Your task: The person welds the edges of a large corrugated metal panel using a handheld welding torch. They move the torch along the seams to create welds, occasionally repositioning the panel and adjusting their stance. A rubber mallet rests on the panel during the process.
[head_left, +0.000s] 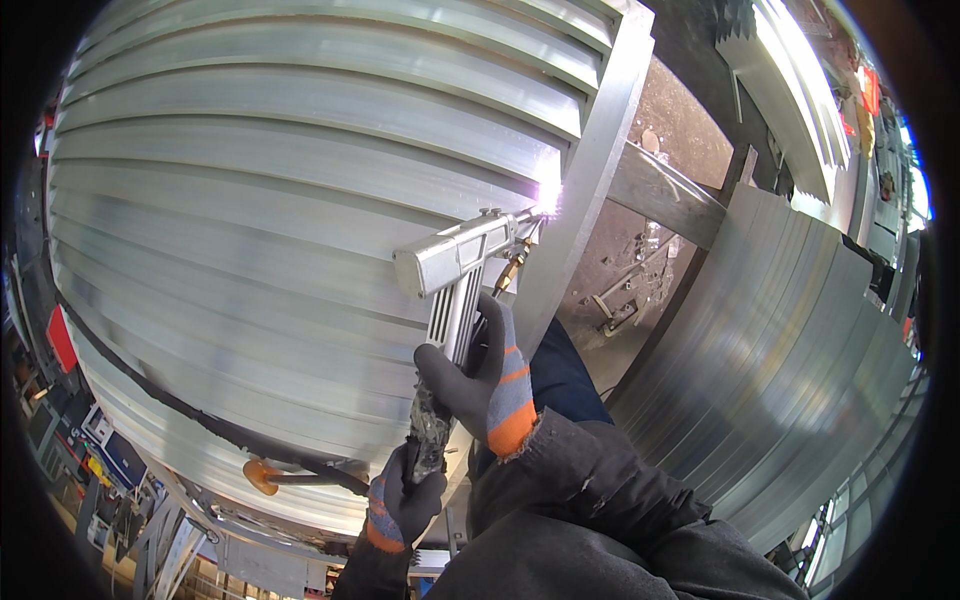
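Note:
A silver handheld welding gun points up and to the right, its nozzle against the joint between a slat end and the side rail. A bright violet-white flash burns at the tip and hides the joint there. My gloved right hand is closed round the gun's ribbed grip. Below it, my gloved left hand is wrapped round the black, tape-bound hose end under the grip. Beneath the gun lies a louvred panel of long metal slats.
A thick black hose runs along the panel's left and near edges. An orange-headed mallet lies at the near edge. Stacked metal strips stand to the right. Between them and the panel, scraps litter the floor below a crossbar.

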Available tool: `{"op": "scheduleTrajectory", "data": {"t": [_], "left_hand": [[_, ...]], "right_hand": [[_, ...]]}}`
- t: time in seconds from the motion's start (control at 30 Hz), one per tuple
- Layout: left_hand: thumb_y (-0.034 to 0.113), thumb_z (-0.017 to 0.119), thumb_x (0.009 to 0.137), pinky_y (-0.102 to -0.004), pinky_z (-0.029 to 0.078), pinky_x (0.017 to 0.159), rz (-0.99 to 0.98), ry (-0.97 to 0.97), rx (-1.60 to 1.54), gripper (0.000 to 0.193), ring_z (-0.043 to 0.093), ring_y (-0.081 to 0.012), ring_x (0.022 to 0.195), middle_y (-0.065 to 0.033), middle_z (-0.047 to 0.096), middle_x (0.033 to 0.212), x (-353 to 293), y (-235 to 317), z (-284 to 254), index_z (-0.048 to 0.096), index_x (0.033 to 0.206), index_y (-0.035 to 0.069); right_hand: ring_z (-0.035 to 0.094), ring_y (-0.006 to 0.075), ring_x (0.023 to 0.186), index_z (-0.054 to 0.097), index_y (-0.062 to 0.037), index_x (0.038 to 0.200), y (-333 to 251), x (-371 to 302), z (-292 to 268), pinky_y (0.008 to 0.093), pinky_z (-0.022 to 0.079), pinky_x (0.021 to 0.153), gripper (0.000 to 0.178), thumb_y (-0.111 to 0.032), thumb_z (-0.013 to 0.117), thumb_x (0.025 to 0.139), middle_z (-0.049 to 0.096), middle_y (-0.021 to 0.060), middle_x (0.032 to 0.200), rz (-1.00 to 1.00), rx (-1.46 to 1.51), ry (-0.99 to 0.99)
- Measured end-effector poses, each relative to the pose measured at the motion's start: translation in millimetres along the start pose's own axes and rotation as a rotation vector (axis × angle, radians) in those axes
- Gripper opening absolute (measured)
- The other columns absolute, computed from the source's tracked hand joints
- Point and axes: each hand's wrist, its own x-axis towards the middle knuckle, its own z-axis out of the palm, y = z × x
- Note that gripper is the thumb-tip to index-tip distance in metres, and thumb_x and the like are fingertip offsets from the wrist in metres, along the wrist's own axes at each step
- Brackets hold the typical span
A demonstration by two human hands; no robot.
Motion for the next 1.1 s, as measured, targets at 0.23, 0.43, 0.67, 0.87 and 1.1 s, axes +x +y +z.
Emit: {"op": "scheduleTrajectory", "data": {"t": [0.23, 0.43, 0.67, 0.87, 1.1], "left_hand": [[0.008, 0.068, 0.090, -0.0290, 0.052, 0.057, 0.053, 0.016, 0.069, 0.035, 0.064, -0.0125, 0.065, -0.0063, 0.068, 0.085, -4, -5, 0, 0.057, 0.123, 0.000], [0.008, 0.068, 0.090, -0.0295, 0.052, 0.057, 0.120, 0.028, 0.124, 0.034, 0.064, -0.0124, 0.064, -0.0067, 0.068, 0.084, -7, -6, -1, 0.058, 0.121, -0.001], [0.010, 0.063, 0.083, -0.0352, 0.049, 0.055, 0.055, 0.090, 0.065, 0.018, 0.061, -0.0180, 0.060, -0.0071, 0.063, 0.073, -11, -1, 4, 0.060, 0.099, 0.003], [0.011, 0.062, 0.084, -0.0326, 0.047, 0.053, 0.073, 0.092, 0.059, 0.015, 0.059, -0.0149, 0.059, -0.0038, 0.061, 0.071, -14, -8, 3, 0.059, 0.097, 0.005], [0.009, 0.068, 0.089, -0.0310, 0.051, 0.055, 0.027, 0.020, 0.025, 0.032, 0.064, -0.0140, 0.060, -0.0075, 0.067, 0.081, -16, -25, -3, 0.057, 0.118, 0.001]], "right_hand": [[0.065, 0.0150, 0.072, 0.033, 0.0029, 0.140, 4, -6, 1, 0.0324, 0.056, 0.063, 0.069, -0.011, 0.074, 0.086, 0.063, 0.0107, 0.089, 0.021, -0.001, -0.007], [0.066, 0.0153, 0.072, 0.032, 0.0021, 0.141, 9, -10, 3, 0.0325, 0.056, 0.064, 0.070, -0.010, 0.074, 0.086, 0.064, 0.0108, 0.088, 0.010, 0.019, -0.012], [0.066, 0.0155, 0.073, 0.032, 0.0020, 0.142, 10, -14, 3, 0.0329, 0.057, 0.065, 0.071, -0.009, 0.074, 0.086, 0.063, 0.0111, 0.090, -0.004, -0.026, -0.010], [0.065, 0.0148, 0.073, 0.031, 0.0024, 0.142, 13, -19, 5, 0.0325, 0.056, 0.064, 0.073, -0.010, 0.075, 0.085, 0.062, 0.0105, 0.089, -0.007, -0.021, 0.000], [0.063, 0.0138, 0.070, 0.032, 0.0015, 0.142, 19, -23, 5, 0.0320, 0.054, 0.062, 0.074, -0.012, 0.077, 0.085, 0.061, 0.0089, 0.086, -0.002, 0.015, -0.017]]}}
